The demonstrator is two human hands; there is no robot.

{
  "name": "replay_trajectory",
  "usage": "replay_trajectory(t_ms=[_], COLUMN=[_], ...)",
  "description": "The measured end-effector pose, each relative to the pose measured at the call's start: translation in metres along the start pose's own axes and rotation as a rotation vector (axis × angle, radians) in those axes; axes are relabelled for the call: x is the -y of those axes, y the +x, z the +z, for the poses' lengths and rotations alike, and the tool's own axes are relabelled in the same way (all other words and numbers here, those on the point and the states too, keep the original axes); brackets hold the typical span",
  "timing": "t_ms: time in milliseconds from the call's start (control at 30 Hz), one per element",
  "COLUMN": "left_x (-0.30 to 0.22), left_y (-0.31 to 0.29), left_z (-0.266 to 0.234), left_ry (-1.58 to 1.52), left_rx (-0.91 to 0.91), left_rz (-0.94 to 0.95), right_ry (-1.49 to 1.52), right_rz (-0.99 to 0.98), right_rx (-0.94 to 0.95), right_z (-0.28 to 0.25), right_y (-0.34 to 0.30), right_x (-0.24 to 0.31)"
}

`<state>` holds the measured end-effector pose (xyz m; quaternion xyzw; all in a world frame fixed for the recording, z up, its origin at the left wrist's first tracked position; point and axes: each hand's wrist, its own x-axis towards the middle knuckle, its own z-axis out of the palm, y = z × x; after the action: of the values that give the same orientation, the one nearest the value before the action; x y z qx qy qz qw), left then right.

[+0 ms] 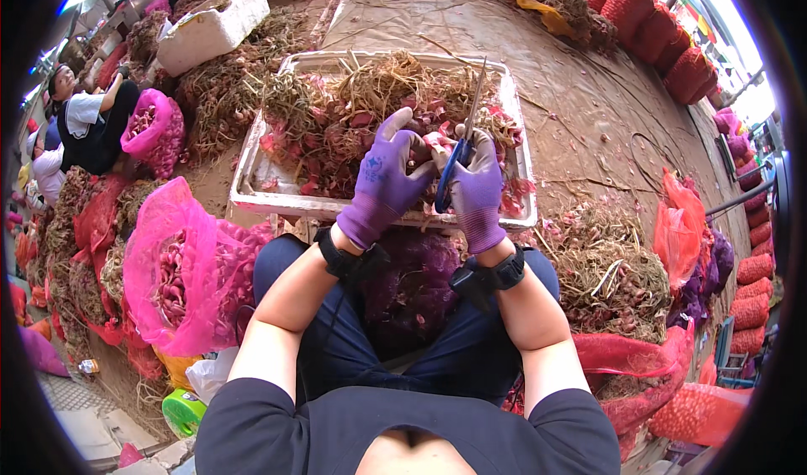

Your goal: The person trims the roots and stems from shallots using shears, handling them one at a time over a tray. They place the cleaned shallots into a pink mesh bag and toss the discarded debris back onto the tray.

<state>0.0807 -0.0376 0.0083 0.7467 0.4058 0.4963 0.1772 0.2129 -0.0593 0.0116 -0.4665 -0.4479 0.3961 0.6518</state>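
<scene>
My left hand (387,172), in a purple glove with grey fingertips, is over the white foam tray (336,205). Its thumb and fingers curve around a small pinkish shallot (439,145), partly hidden between the two hands. My right hand (477,185), gloved alike, grips blue-handled scissors (454,166) with the blades pointing up and away. Whether the blades are parted is hard to make out. Beneath both hands the tray carries a heap of red shallots (336,143) with dry roots and stalks.
A pink mesh bag (160,265) of shallots stands at my left, and a dark purple bag (412,286) between my legs. Dried shallot bunches (609,282) lie at right. Another foam box (210,29) and a seated person (88,122) are far left. Red sacks (656,34) line the far right.
</scene>
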Motion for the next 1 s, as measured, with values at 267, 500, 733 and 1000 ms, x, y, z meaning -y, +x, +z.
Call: replay_trajectory(t_ms=[267, 500, 733, 1000], left_x=[-0.014, -0.011, -0.004, 0.006], left_y=[-0.003, 0.004, 0.005, 0.009], left_z=[-0.002, 0.001, -0.006, -0.012], left_ry=[0.09, 0.154, -0.656, -1.13], left_rx=[-0.061, 0.128, 0.076, 0.395], left_rz=[0.077, 0.205, -0.113, -0.437], right_ry=[0.14, 0.217, 0.386, 0.237], right_rz=[0.04, 0.075, 0.114, 0.196], right_rx=[0.019, -0.052, -0.103, 0.106], right_z=[0.002, -0.004, -0.008, -0.014], right_y=[-0.006, 0.002, 0.008, 0.005], right_x=[0.013, 0.013, 0.019, 0.034])
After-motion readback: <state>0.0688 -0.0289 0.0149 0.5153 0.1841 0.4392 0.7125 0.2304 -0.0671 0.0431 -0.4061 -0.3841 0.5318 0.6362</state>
